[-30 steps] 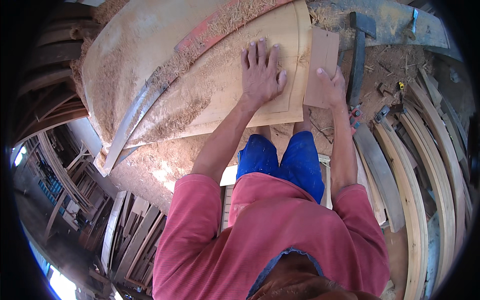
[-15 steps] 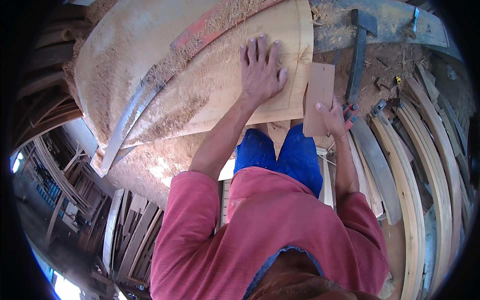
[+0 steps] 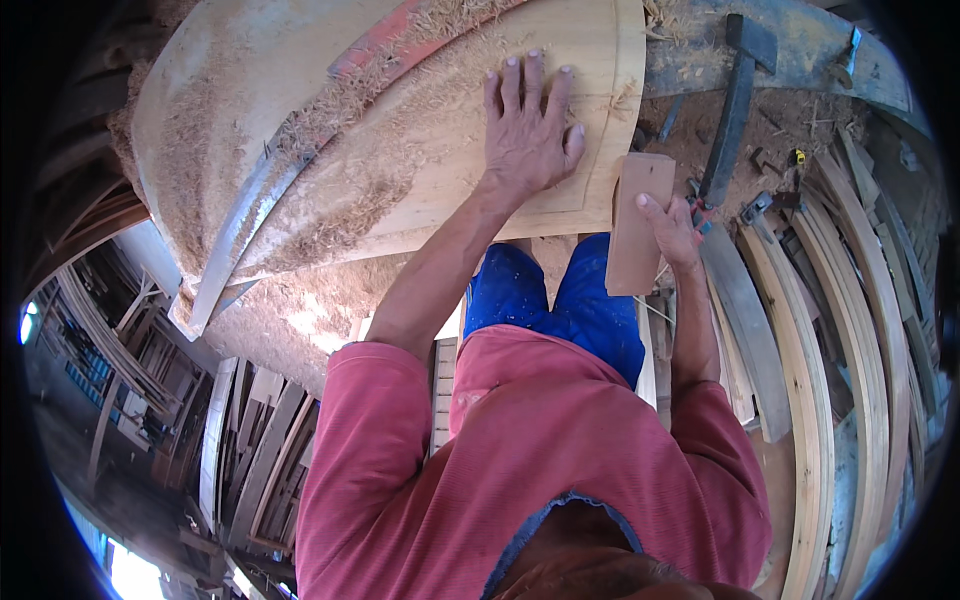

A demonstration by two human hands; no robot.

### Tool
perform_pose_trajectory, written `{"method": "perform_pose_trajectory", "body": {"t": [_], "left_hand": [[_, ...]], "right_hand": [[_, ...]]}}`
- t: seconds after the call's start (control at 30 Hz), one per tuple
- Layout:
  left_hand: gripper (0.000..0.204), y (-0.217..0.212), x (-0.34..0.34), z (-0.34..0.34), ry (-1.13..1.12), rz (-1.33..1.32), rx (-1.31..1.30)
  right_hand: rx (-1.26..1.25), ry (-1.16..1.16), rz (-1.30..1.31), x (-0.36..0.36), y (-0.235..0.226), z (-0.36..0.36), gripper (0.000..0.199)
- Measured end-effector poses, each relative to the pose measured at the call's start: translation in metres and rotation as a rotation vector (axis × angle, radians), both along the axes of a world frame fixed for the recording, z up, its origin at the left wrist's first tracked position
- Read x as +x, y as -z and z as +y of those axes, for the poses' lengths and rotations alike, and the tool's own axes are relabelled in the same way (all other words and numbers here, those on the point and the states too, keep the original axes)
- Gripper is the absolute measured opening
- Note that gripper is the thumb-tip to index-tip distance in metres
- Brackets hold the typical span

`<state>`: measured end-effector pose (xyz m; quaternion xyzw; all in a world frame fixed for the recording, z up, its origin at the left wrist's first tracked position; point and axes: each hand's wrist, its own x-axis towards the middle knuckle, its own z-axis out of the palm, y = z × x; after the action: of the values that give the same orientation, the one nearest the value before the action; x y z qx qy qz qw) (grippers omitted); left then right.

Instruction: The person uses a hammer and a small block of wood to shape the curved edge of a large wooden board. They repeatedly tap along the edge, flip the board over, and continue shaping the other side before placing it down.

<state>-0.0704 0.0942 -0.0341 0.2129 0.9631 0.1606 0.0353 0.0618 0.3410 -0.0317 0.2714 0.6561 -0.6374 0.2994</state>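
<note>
My left hand (image 3: 530,140) lies on the large pale wooden panel (image 3: 440,150), its fingers spread flat near the right edge. With my right hand (image 3: 670,230) I grip a flat, rectangular wooden block (image 3: 637,225), thumb across its top face and the other fingers mostly hidden. The block is at the panel's right edge; whether it touches the edge I cannot tell. Sawdust and shavings (image 3: 350,195) cover much of the panel. A curved strip (image 3: 270,190), red at one end and bare grey at the other, lies across it.
A dark hammer-shaped tool (image 3: 730,120) stands right of the panel, near a grey curved plank (image 3: 690,70). A small metal clamp (image 3: 757,207) sits by long curved timbers (image 3: 800,330) on the right. Stacked boards (image 3: 265,450) lie at lower left.
My right hand and the block have come slightly nearer my body, and the block is tilted more. My left hand stays flat on the panel. The whole view has shifted a little.
</note>
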Motion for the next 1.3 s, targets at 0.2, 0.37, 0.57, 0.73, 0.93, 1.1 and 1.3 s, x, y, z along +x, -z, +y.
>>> {"method": "perform_pose_trajectory", "body": {"t": [0.2,0.37,0.57,0.73,0.93,1.1,1.3], "left_hand": [[0.072,0.0,-0.003,0.005,0.004,-0.011,-0.052],[0.073,0.0,-0.009,0.007,0.003,0.014,-0.092],[0.072,-0.005,-0.017,0.012,0.013,-0.007,-0.127],[0.073,-0.009,-0.015,0.012,-0.008,0.004,-0.145],[0.071,-0.004,-0.008,0.003,-0.047,0.011,-0.078],[0.072,-0.02,0.011,0.001,-0.103,-0.015,-0.079],[0.073,-0.018,0.031,-0.007,-0.092,-0.041,-0.005]], "right_hand": [[-0.015,0.2,0.15,-0.001,0.001,-0.022,0.039],[-0.086,0.119,0.111,-0.016,0.011,-0.003,0.039],[0.006,-0.035,0.095,-0.033,0.002,0.021,0.046],[-0.335,0.298,0.001,0.0,0.004,0.032,0.054],[-0.569,0.397,0.182,-0.06,-0.012,-0.013,0.047],[-0.354,0.353,0.225,-0.08,0.003,-0.061,0.041],[-0.276,0.363,0.224,-0.06,0.01,-0.076,0.039]]}}
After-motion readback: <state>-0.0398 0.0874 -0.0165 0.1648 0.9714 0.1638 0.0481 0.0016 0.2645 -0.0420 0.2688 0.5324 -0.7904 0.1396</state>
